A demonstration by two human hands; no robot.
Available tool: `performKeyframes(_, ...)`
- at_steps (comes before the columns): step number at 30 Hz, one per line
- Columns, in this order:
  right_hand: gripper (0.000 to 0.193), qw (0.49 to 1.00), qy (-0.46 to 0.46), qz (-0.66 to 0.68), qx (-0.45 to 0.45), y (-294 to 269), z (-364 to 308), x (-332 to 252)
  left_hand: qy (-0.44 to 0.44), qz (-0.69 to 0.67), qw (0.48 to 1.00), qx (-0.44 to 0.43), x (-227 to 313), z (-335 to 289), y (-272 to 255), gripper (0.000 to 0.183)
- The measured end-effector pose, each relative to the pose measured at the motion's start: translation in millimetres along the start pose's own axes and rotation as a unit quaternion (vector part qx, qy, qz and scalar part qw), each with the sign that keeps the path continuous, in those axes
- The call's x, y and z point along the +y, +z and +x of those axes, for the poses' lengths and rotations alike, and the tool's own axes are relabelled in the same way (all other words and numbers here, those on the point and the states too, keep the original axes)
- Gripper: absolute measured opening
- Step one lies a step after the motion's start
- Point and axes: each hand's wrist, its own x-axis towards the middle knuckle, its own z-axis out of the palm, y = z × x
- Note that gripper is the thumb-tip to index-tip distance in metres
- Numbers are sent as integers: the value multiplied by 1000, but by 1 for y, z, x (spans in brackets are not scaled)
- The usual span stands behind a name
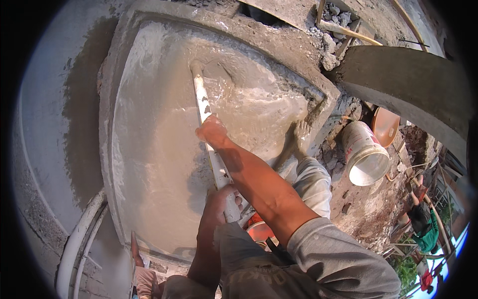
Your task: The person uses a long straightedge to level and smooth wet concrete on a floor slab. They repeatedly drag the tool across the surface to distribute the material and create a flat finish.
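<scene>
Both of my hands are wrapped around a long white pole (215, 162) with worn, flaking paint. My right hand (213, 130) grips it near the middle, farther from me. Close to my body, my left hand (222, 202) is closed around the near end. The pole slants away to the far side, where its mud-coated tip is sunk in wet grey cement mix (164, 119); whatever tool head it carries is hidden. A shallow basin with a raised concrete rim (106, 144) holds the mix. A mud-covered bare foot (301, 133) rests at the basin's right edge.
Right of the basin, a white bucket (368, 162) lies tipped beside an orange-brown container (386, 127). A curved concrete wall (403, 79) and rubble (329, 52) stand beyond. Pale pipes (82, 239) bend at left. Another person's arm (135, 249) shows lower left; a green-clothed person (425, 229) is far right.
</scene>
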Motion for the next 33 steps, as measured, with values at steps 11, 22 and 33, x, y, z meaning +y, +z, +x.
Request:
performKeyframes(11, 47, 992, -9, -52, -116, -58, 23, -10, 49, -48, 995, 76, 15, 2, 89, 20)
performKeyframes(22, 35, 977, -57, -82, -191, -75, 50, 14, 129, -80, 981, 117, -8, 14, 115, 51)
performKeyframes(33, 38, 942, -64, -282, -172, -117, 61, -6, 171, -328, 928, 32, 3, 37, 196, 41)
